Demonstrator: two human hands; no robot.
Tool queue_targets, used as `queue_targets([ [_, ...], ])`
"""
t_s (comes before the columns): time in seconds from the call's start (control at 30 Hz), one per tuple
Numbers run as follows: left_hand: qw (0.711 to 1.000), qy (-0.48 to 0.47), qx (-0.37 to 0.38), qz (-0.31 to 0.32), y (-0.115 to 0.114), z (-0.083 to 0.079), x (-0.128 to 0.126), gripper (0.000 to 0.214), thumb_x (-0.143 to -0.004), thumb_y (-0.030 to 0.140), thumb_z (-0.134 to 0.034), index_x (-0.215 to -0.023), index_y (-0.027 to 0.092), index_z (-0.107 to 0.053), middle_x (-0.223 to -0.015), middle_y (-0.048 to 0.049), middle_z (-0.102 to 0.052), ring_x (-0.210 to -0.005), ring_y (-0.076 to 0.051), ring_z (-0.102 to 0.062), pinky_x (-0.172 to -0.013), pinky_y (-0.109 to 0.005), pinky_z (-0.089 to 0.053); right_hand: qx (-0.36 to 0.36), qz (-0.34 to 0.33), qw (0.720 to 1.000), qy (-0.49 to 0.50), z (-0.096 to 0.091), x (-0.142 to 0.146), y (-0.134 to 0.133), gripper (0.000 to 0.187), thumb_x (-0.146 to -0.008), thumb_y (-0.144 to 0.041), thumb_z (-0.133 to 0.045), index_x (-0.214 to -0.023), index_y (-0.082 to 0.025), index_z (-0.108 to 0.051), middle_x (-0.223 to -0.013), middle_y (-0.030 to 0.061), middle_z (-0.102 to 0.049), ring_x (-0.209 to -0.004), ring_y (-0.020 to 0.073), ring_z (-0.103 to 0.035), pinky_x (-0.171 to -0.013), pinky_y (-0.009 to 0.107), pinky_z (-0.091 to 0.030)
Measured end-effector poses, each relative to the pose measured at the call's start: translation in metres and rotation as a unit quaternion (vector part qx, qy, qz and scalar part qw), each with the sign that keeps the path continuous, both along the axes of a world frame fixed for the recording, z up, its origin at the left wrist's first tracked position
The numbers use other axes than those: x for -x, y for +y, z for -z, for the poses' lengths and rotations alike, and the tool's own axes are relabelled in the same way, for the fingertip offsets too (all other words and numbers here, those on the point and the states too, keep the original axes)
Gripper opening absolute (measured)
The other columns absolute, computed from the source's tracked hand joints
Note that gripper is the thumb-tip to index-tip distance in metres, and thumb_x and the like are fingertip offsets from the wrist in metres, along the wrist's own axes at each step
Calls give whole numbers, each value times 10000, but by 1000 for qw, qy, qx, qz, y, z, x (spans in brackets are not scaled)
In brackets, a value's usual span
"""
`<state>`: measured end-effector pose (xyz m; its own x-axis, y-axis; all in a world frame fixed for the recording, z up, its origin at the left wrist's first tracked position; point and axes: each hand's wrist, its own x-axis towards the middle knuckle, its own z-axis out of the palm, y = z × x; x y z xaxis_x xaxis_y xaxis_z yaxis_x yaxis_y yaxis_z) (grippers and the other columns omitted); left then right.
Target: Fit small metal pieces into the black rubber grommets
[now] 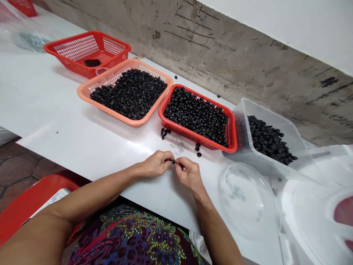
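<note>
- small black ring (173, 161) is pinched between the fingertips of both hands, over the white bench (82, 121) near its front edge
- left hand (156, 163) and right hand (189, 175) are held closed on it
- loose black rings (197, 149) and tiny silver bits (178, 148) are scattered just before the red basket (190, 133)
- orange basket (107, 110) and clear plastic tub (264, 114) are filled with black rings along the bench's back edge

White table (55, 95) running along scuffed concrete wall (220, 48); white-painted wall (275, 22) above concrete; brown tiled floor (19, 165), red plastic seat (35, 195) left of table.
</note>
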<state>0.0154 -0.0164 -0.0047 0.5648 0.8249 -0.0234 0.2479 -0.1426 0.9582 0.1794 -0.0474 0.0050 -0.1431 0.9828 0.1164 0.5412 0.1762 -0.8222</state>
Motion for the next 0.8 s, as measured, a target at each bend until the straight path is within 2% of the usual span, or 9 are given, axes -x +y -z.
queue_targets([
  [0.07,1000,-5,-11,4,-1,-2,0,188,-777,105,-430,-869,139,-590,-758,-12,-587,-709,-121,-511,-669,-251,-409,76,-4,994,76,-2,-6,4,62,-727,-207,-581,-706,-171,-627,-602,-3,-582,-543,115,-490,-512,237,-382],
  [0.13,1000,-15,-22,15,-3,-6,-1,190,-784,102,-423,-874,144,-586,-766,-11,-583,-713,-119,-507,-672,-248,-409,142,-23,977,156,-4,-14,9,92,-701,-256,-652,-720,-169,-631,-587,-10,-586,-516,110,-490,-492,234,-387],
  [0.27,997,-51,-41,47,-6,-10,0,200,-805,98,-403,-898,154,-570,-826,-19,-590,-765,-119,-523,-714,-247,-415,202,-64,943,257,-5,-25,13,160,-666,-287,-715,-736,-171,-630,-573,-8,-614,-494,112,-520,-509,248,-423],
  [0.33,996,-46,-53,55,-6,-10,0,199,-808,99,-400,-903,158,-564,-844,-22,-589,-778,-121,-523,-727,-251,-413,207,-62,940,263,-5,-24,13,157,-664,-283,-719,-727,-171,-629,-570,-8,-617,-487,109,-519,-503,245,-419],
  [0.47,999,-7,-48,24,-4,-6,-1,168,-801,119,-416,-895,165,-547,-815,-15,-567,-753,-127,-503,-706,-261,-400,178,-8,962,207,-6,-17,12,127,-663,-261,-707,-691,-166,-627,-542,-24,-577,-473,95,-477,-470,227,-376],
  [0.6,999,-33,22,-23,-2,-1,-5,124,-781,152,-449,-877,163,-526,-704,20,-512,-662,-109,-466,-620,-238,-374,157,25,972,171,-7,-13,10,121,-674,-268,-681,-695,-163,-625,-540,-32,-554,-469,88,-454,-455,220,-356],
  [0.7,994,-62,82,-32,-1,1,-7,121,-756,167,-470,-868,162,-517,-633,42,-475,-567,-89,-435,-536,-216,-342,144,26,977,156,-8,-13,10,132,-696,-287,-655,-732,-161,-639,-569,-23,-566,-485,93,-465,-461,222,-371],
  [0.8,984,-98,147,-34,0,0,-8,140,-739,171,-476,-876,159,-502,-635,40,-505,-517,-76,-449,-504,-208,-349,130,37,980,144,-10,-14,8,135,-705,-289,-645,-752,-162,-649,-596,-12,-580,-502,99,-479,-471,225,-391],
])
